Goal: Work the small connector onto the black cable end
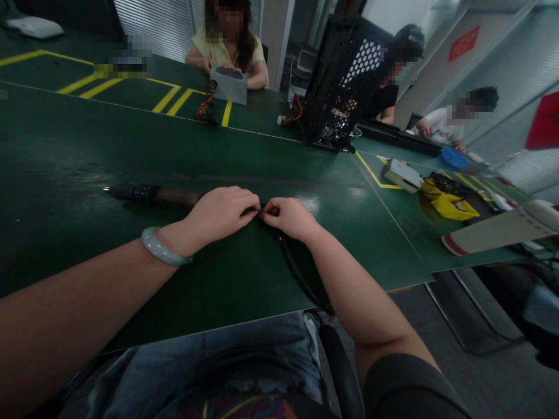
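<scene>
Mid-frame, the left hand (222, 212) and right hand (294, 217) pinched a black cable (290, 261) in nearly closed fingertips; uneven pulling risked slippage.

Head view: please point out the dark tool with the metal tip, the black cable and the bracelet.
Dark tool (152, 195): head view, on the middle of its visible barrel.
Black cable (292, 265): head view, on its visible curved stretch.
Bracelet (159, 249): head view, on the outer face of its band.
</scene>
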